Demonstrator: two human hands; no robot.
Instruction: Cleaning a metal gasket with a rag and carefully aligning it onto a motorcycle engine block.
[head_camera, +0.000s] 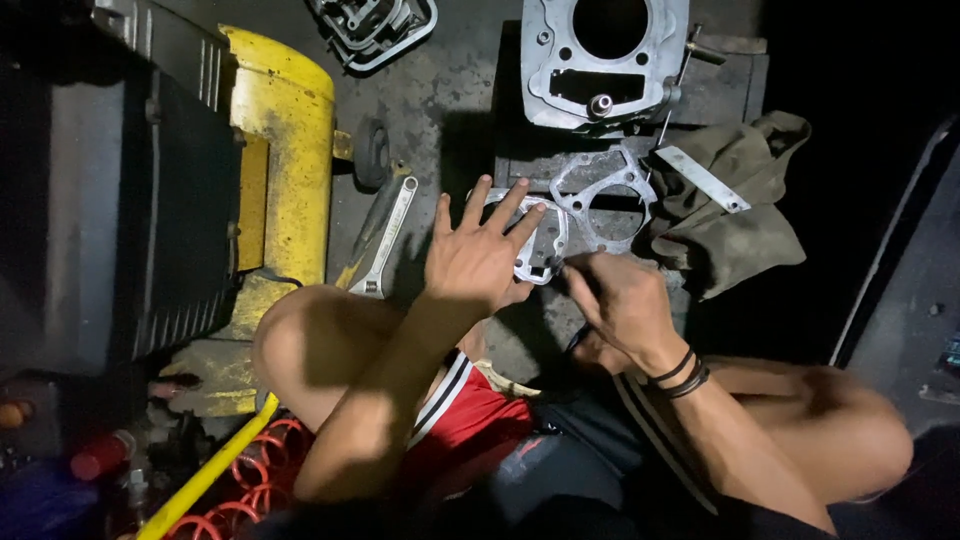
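Your left hand (478, 262) is spread flat, fingers splayed, pressing down on a thin metal gasket (535, 245) without gripping it. That gasket sits just below the engine cylinder block (600, 60). Your right hand (618, 300) is curled closed around some small dark tool at the gasket's lower right edge; can't tell what tool it is. A second gasket (605, 200) lies right beside it, nearer the block. A wrench (385, 240) is off to the block's lower left.
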